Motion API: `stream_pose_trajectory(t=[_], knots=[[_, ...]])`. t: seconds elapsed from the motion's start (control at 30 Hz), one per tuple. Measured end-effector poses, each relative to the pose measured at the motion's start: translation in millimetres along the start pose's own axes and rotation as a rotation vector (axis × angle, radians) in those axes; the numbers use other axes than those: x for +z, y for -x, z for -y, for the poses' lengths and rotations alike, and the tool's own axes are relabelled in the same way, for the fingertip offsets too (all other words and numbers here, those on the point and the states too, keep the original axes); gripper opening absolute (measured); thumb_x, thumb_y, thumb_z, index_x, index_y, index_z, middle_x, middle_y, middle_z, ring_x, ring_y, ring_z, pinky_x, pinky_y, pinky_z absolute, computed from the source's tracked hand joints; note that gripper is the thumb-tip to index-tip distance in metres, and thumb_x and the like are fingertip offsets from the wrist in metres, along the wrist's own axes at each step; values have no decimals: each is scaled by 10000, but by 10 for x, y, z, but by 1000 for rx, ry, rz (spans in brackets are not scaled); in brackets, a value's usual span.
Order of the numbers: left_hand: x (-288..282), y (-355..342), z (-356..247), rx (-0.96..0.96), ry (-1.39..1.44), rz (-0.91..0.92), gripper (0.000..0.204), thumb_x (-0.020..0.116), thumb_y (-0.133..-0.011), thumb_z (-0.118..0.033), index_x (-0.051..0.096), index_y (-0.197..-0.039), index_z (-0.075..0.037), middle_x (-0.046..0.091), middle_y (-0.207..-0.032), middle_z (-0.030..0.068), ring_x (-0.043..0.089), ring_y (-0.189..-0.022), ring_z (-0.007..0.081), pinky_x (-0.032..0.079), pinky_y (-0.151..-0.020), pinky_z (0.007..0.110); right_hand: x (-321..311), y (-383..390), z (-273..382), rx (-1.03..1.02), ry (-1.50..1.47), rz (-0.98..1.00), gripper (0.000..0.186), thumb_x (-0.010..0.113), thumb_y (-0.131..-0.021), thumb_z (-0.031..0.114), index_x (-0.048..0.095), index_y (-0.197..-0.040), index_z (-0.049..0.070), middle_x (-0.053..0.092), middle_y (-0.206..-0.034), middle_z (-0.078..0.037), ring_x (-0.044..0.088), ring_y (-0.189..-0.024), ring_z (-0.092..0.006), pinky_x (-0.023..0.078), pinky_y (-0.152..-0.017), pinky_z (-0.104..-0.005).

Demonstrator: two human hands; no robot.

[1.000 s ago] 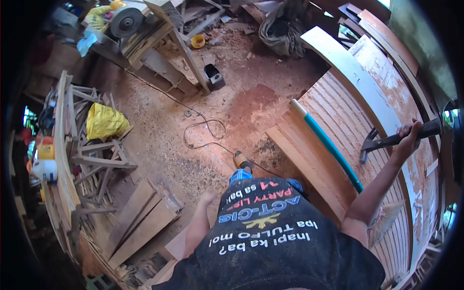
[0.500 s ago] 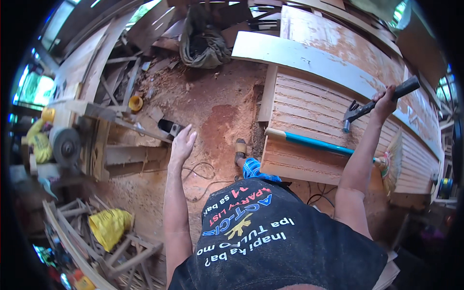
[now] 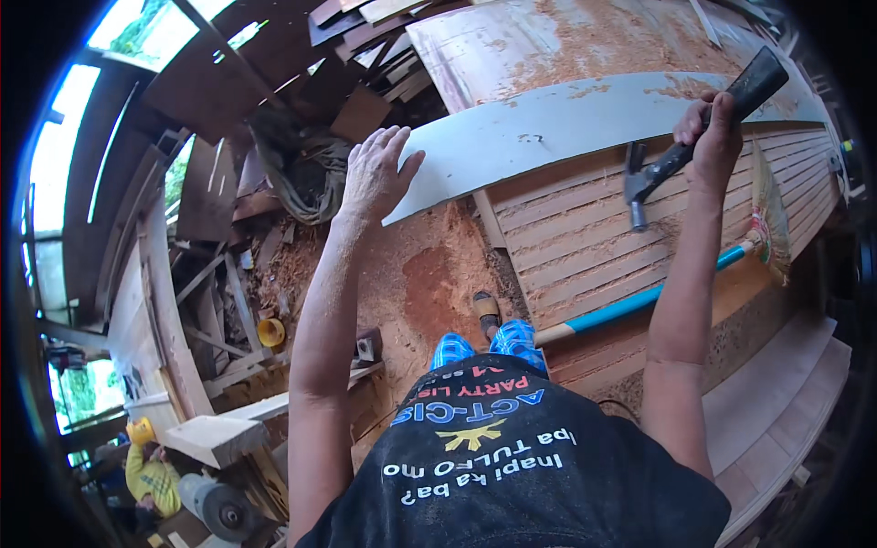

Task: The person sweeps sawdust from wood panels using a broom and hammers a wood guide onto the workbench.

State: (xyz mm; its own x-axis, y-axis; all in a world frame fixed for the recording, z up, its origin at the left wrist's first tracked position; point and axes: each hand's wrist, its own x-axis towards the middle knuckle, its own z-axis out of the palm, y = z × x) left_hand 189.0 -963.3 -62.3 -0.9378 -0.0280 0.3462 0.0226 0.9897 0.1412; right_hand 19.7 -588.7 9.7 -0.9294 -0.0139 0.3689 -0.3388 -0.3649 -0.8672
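My right hand (image 3: 713, 142) is wrapped round the dark handle of a claw hammer (image 3: 661, 172). The hammer's head hangs over a slatted wooden panel (image 3: 571, 233) strewn with shavings. With fingers stretched out, my left hand (image 3: 376, 173) is at the left end of a long pale board (image 3: 512, 137); whether it touches the board I cannot tell. That board lies across the far part of the slatted panel. A broom (image 3: 630, 306) with a blue handle rests along the panel's near side, its bristles at the right.
Sawdust and shavings cover the floor (image 3: 393, 274). A grinding wheel (image 3: 219, 507) and a timber (image 3: 219, 438) stand at the lower left. A yellow round container (image 3: 270, 331) lies among scraps. A dark sack (image 3: 301, 173) slumps beyond my left forearm. Curved boards (image 3: 776, 402) lie at the right.
My left hand has moved up and forward, from near the hand plane to the pale board's end. My right hand still holds the hammer. The view has turned and shifted toward the panel.
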Motion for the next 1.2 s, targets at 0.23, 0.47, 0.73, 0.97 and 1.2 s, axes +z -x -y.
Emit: stream_pose_trajectory(t=[0.23,0.47,0.73,0.97,1.2], knots=[[423,-696,-8,-109,231,382,599,486,-867,-559,522,-1154,-35,645,-955,207,617,-926,362,467,-805,448,1165,216,15,173,-92,-36,505,572,-842,563,452,-921,79,371,-559,23,369,-444,-84,345,-444,-245],[442,-796,-57,-72,232,411,646,450,-844,-643,514,-955,-10,646,-860,237,637,-837,376,485,-746,457,1449,61,-400,245,106,-261,492,624,-826,532,491,-869,61,389,-481,38,395,-361,-67,337,-349,-227],[473,-812,6,39,401,429,624,465,-855,-606,599,-817,2,647,-725,211,658,-717,351,514,-642,451,1479,-67,-470,114,334,-542,435,610,-862,475,456,-860,68,343,-471,41,379,-368,-77,337,-339,-236],[593,-776,133,27,563,449,571,500,-869,-539,570,-832,26,640,-649,188,666,-666,327,521,-619,416,1678,-227,-172,90,328,-551,374,660,-842,418,482,-874,91,419,-558,11,432,-441,-106,392,-426,-254],[625,-823,120,29,640,512,569,522,-862,-535,572,-834,32,644,-658,188,670,-665,317,525,-617,409,1760,-711,215,67,402,-565,322,650,-855,348,438,-766,123,384,-539,18,390,-436,-105,346,-430,-270]])
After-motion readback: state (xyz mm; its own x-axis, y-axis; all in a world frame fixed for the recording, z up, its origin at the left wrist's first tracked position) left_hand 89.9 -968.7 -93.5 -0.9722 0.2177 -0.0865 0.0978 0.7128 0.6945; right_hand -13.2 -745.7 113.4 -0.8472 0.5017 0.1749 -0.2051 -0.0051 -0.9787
